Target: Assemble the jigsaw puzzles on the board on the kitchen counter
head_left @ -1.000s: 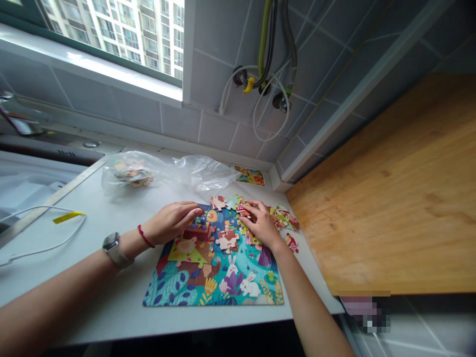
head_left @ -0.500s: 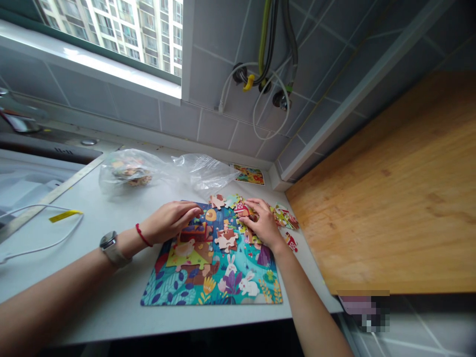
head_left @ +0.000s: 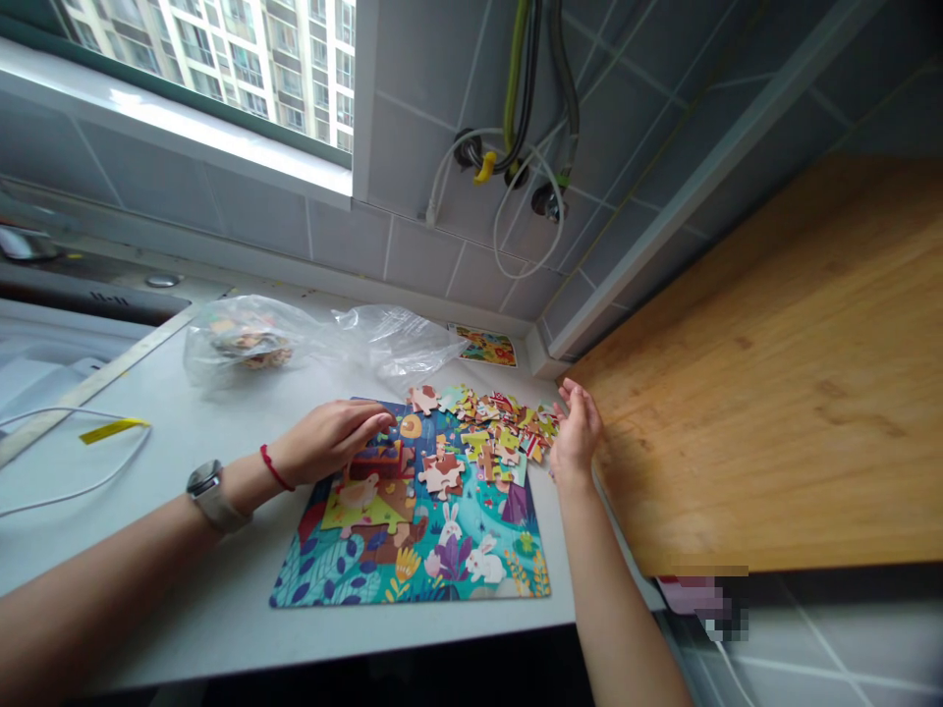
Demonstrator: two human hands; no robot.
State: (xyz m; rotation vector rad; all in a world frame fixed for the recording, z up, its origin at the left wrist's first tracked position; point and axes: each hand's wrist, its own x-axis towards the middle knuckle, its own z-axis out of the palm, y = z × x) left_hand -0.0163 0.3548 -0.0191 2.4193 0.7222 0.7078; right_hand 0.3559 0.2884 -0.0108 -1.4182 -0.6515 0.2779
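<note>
On the white counter lies a colourful puzzle board (head_left: 354, 579) with rabbits and plants on it. A joined section of puzzle pieces with a hen (head_left: 362, 493) rests on its left half. Near the middle sit pink-and-brown puzzle pieces (head_left: 442, 473), and another such piece (head_left: 424, 399) is at the top edge. My left hand (head_left: 335, 439) lies loosely over the board's upper left edge, fingers stretched out. My right hand (head_left: 577, 432) stands on edge, fingers extended, at the right side of a heap of loose puzzle pieces (head_left: 508, 427). I see nothing held in it.
Behind the board lies a clear plastic bag (head_left: 398, 339) with more pieces (head_left: 254, 346) inside. A small picture card (head_left: 482, 346) is at the back. A wooden panel (head_left: 766, 393) borders the right. A white cable (head_left: 139, 462) lies at left, near a sink.
My right hand has moved right, off the pieces on the board, to the heap's outer edge. Pieces there now lie gathered closer together. My left hand has stayed about where it was.
</note>
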